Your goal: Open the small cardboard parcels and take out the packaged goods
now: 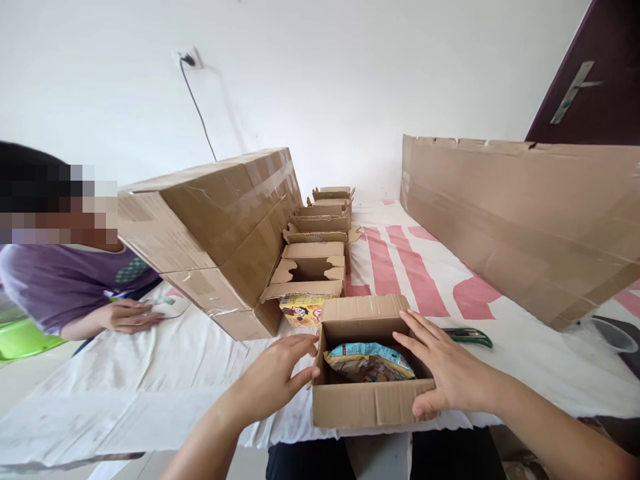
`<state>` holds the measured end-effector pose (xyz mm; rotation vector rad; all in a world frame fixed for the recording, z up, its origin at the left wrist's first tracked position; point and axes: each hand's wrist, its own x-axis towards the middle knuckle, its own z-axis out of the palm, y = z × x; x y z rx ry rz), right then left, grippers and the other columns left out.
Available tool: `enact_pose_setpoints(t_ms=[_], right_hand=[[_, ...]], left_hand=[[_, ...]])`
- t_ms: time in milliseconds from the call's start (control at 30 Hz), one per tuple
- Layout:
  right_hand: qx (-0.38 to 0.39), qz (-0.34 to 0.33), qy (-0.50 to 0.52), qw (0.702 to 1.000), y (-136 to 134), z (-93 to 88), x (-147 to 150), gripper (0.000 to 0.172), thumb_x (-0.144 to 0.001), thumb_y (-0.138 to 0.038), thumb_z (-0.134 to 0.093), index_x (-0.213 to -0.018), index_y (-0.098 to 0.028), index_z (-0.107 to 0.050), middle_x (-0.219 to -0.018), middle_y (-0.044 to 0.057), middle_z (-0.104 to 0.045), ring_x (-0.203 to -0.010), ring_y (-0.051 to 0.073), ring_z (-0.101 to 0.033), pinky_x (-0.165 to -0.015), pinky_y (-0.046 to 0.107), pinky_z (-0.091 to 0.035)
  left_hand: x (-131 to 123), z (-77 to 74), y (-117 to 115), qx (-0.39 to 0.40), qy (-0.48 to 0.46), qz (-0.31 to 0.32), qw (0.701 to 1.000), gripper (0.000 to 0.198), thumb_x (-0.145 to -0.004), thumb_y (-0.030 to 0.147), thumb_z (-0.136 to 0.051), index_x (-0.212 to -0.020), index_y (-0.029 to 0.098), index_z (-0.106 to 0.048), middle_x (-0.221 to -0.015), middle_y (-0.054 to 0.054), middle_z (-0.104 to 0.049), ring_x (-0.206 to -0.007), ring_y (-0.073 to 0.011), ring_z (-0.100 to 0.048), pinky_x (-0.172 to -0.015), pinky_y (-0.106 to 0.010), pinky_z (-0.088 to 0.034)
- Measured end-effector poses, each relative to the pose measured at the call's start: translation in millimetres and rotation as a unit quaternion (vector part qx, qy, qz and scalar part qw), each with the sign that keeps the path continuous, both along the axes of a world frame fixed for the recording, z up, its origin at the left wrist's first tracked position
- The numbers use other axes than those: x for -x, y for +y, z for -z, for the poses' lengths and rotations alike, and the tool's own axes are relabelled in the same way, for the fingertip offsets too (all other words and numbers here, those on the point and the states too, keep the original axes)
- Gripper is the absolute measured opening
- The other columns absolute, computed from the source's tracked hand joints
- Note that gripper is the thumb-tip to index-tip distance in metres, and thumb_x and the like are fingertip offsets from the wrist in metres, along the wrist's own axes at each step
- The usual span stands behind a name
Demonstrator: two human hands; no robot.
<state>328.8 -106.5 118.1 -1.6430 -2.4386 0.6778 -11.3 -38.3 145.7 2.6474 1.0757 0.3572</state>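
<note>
A small open cardboard box [373, 405] stands in front of me at the table's near edge, flaps raised at front and back. Inside lies a blue and gold printed snack bag [373, 360], its lower part hidden. My left hand [280, 373] is at the box's left wall, fingers slightly bent and thumb apart, fingertips at the rim. Across the right wall lies my right hand [440, 367], its fingers spread toward the back corner and its thumb at the front corner. A green utility knife [470, 337] rests on the cloth just beyond my right hand.
Several open cardboard boxes [313, 250] stand in a row behind, beside a yellow printed carton [307, 312]. Stacked taped boxes [225, 220] rise at left, and a tall cardboard panel [520, 213] at right. A person [65, 280] sits at left, holding something pale.
</note>
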Motion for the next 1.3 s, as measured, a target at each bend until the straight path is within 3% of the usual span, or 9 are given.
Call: enact_pose_setpoints(t_ms=[133,200,267,400,533,700,800,1033,1300], right_hand=[[-0.002,0.005,0.003,1.0,0,-0.4,1,0.116,-0.057,-0.081,-0.069,-0.15,-0.02,-0.037,-0.164,0.015,0.0,-0.149,0.043,-0.001,-0.117,0.062,-0.018],[0.002,0.007,-0.002,1.0,0,-1.1,1,0.116,-0.057,-0.083,-0.069,-0.149,-0.019,-0.039,-0.164,0.015,0.001,-0.149,0.043,0.0,-0.118,0.061,-0.017],[0.003,0.007,-0.004,1.0,-1,-1.2,1,0.116,-0.057,-0.084,-0.067,-0.149,-0.019,-0.04,-0.164,0.015,0.002,-0.149,0.042,0.0,-0.118,0.06,-0.017],[-0.003,0.007,0.0,1.0,-1,-0.4,0,0.115,-0.056,-0.084,-0.067,-0.147,-0.018,-0.044,-0.164,0.016,0.002,-0.149,0.042,0.0,-0.118,0.059,-0.017],[-0.008,0.009,0.013,1.0,-1,1.0,0,0.111,-0.056,-0.082,-0.069,-0.145,-0.018,-0.047,-0.164,0.015,0.001,-0.149,0.042,-0.001,-0.118,0.059,-0.018],[-0.008,0.015,0.011,1.0,-3,2.9,1,0.112,-0.056,-0.083,-0.069,-0.144,-0.019,-0.048,-0.165,0.014,0.002,-0.149,0.041,0.0,-0.119,0.057,-0.017],[-0.006,0.014,0.017,1.0,-3,3.1,2,0.111,-0.056,-0.084,-0.067,-0.144,-0.019,-0.048,-0.165,0.014,0.002,-0.149,0.041,0.0,-0.119,0.058,-0.016],[-0.011,0.012,0.017,1.0,-3,0.3,1,0.11,-0.059,-0.085,-0.065,-0.144,-0.016,-0.049,-0.164,0.014,0.002,-0.149,0.041,0.0,-0.12,0.056,-0.014],[-0.023,-0.007,0.016,1.0,-4,-1.5,0,0.108,-0.062,-0.084,-0.063,-0.145,-0.016,-0.047,-0.164,0.016,0.001,-0.149,0.043,0.0,-0.12,0.058,-0.011]], left_hand=[[-10,3.1,1,-0.058,-0.002,-0.046,0.997,0.018,-0.092,0.028,-0.048,-0.087,0.021,-0.064,-0.092,-0.006,-0.068,-0.082,-0.0229,-0.066,-0.072,-0.033,-0.053],[-17,1.9,3,-0.124,-0.025,-0.07,0.989,0.013,-0.09,0.025,-0.05,-0.088,0.02,-0.062,-0.088,-0.007,-0.065,-0.082,-0.0238,-0.063,-0.072,-0.035,-0.052],[-26,-1.4,4,-0.147,-0.017,-0.048,0.988,0.009,-0.089,0.021,-0.054,-0.089,0.019,-0.063,-0.087,-0.006,-0.065,-0.084,-0.0243,-0.062,-0.075,-0.036,-0.051],[-45,-8.2,6,-0.075,0.12,0.035,0.989,0.014,-0.079,0.019,-0.069,-0.092,0.02,-0.067,-0.09,-0.006,-0.071,-0.09,-0.0269,-0.065,-0.081,-0.039,-0.052],[-62,-7.6,9,-0.054,0.234,0.059,0.969,0.025,-0.067,0.024,-0.08,-0.088,0.015,-0.071,-0.093,-0.012,-0.073,-0.095,-0.032,-0.065,-0.084,-0.043,-0.053],[-75,-4.9,10,-0.063,0.31,0.063,0.947,0.022,-0.069,0.023,-0.079,-0.087,0.012,-0.074,-0.093,-0.018,-0.073,-0.097,-0.0355,-0.063,-0.08,-0.043,-0.054],[-80,-4.2,11,-0.061,0.321,0.051,0.944,0.011,-0.074,0.014,-0.07,-0.083,0.011,-0.075,-0.087,-0.018,-0.074,-0.093,-0.0337,-0.064,-0.076,-0.04,-0.053],[-79,-2.8,12,-0.055,0.313,0.048,0.947,0.015,-0.07,0.004,-0.062,-0.078,0.012,-0.072,-0.083,-0.016,-0.073,-0.09,-0.0315,-0.065,-0.072,-0.036,-0.051],[-67,-12.9,5,-0.067,0.222,0.048,0.972,0.016,-0.085,0.017,-0.045,-0.089,0.018,-0.06,-0.093,-0.007,-0.068,-0.074,-0.0241,-0.066,-0.064,-0.035,-0.05]])
